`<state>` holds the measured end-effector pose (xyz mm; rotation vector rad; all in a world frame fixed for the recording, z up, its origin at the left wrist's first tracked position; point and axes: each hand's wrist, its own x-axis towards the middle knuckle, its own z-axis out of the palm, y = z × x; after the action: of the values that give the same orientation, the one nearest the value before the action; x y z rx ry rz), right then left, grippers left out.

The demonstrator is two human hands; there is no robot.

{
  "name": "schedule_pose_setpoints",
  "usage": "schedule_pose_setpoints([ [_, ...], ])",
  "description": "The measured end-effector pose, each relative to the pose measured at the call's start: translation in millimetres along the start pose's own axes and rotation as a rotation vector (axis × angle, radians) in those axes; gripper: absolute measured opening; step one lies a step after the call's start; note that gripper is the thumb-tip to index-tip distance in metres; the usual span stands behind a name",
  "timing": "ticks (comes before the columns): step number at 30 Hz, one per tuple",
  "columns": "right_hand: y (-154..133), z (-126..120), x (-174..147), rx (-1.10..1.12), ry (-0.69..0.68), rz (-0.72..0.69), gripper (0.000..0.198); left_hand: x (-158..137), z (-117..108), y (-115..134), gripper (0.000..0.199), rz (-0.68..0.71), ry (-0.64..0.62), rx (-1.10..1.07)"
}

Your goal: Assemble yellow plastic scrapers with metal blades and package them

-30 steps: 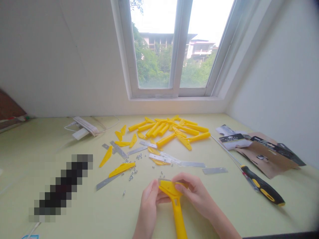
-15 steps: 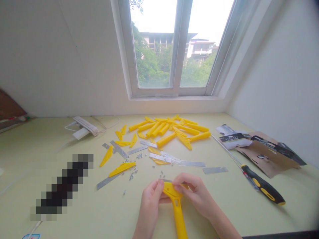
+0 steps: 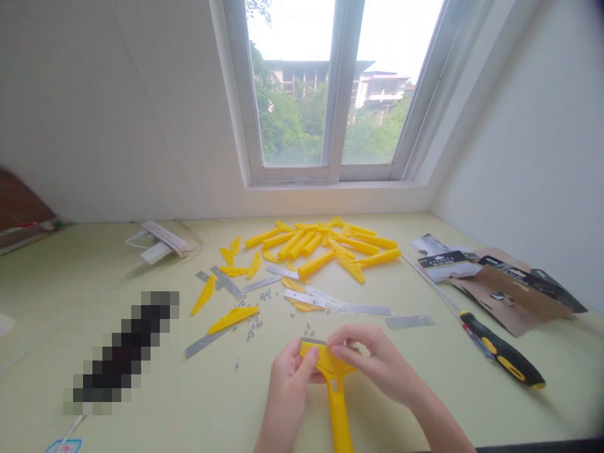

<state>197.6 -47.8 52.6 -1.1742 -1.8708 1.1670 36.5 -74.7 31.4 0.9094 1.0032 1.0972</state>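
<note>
A yellow scraper [image 3: 338, 402] is held between my two hands, its handle pointing down toward me. Along its wide head runs a grey metal blade [image 3: 312, 341], partly covered by fingers. My left hand [image 3: 295, 384] grips the left side of the head, thumb on the front face and fingers behind. On the right side, my right hand [image 3: 372, 358] pinches the head near the blade's edge. Just beyond the hands lie small loose screws [image 3: 307, 328] and a flat blade [image 3: 368, 309].
Yellow scraper handles [image 3: 325, 245] are heaped at the back. Yellow head plates [image 3: 233, 319], loose blades [image 3: 207, 343] and scattered screws [image 3: 253, 327] lie left of centre. A black-and-yellow screwdriver [image 3: 503, 352] and cardboard packaging [image 3: 514, 299] are at right; a power strip [image 3: 164, 238] is back left.
My left thumb has slid down from the head's top edge, showing more of the blade. The right fingers have shifted slightly on the head. The view has moved a little.
</note>
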Motion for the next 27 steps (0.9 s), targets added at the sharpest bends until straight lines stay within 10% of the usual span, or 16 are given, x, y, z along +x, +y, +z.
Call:
schedule_pose_setpoints([
  [27,-14,-2,18,-0.142,-0.121,-0.053,0.01,-3,0,1,0.03,0.038,-0.014,-0.056],
])
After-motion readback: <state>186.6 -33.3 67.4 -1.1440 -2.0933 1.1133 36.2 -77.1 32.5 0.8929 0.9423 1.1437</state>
